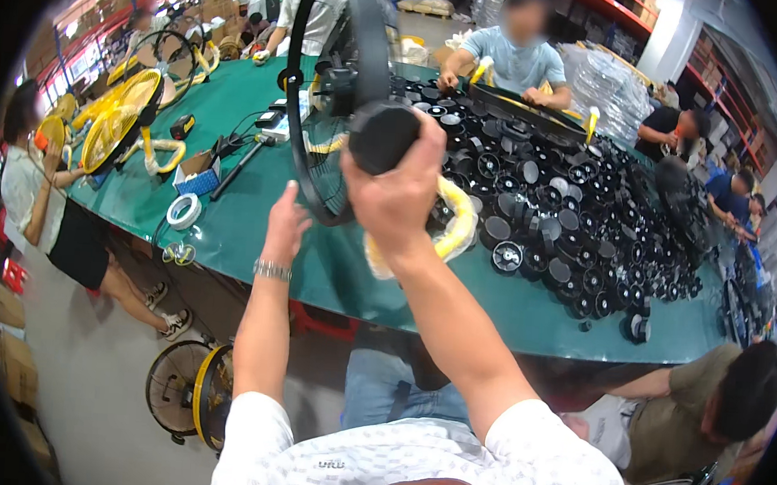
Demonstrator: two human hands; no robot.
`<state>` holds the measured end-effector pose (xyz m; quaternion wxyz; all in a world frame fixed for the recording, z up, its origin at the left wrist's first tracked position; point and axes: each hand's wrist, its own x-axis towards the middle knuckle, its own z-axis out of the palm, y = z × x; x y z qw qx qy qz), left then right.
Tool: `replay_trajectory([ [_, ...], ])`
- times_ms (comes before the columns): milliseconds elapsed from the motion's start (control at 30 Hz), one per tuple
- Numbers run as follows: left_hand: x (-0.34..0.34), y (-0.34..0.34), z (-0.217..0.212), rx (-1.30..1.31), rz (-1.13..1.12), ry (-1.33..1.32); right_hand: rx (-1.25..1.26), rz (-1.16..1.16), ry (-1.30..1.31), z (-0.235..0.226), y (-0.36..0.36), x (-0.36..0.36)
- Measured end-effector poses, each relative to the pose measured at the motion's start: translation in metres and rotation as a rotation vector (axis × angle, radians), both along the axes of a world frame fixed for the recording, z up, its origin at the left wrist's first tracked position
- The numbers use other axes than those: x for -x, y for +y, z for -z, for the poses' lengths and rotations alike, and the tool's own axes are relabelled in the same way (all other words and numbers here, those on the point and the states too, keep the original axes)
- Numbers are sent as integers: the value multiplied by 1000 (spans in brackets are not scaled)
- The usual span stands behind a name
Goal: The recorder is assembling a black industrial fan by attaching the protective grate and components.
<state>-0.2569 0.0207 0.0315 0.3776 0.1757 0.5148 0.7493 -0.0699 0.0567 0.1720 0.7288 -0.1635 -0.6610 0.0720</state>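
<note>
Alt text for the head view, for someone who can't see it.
A person's right hand holds a round black cap up beside a large black fan ring, while the left hand is open near the ring's lower edge. Beyond them, a green table carries a big heap of round black parts, with other people around it.

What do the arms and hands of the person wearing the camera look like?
The left hand and right hand are both bare, with no gloves. The left has a silvery band around the wrist, like a watch strap or bracelet; I can't tell which. The right wrist shows none. The sleeves are short and white, part of a shirt with pale grey marks.
</note>
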Motion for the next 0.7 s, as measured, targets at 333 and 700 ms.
replay_trajectory([
  [333, -112, -101, -1, -195, -225, 987, -9, -95, 20, 8, -48, 33],
  [700, -38, -30, 11, 21, -300, 1060, 210, -263, -279, 56, 17, 50],
])
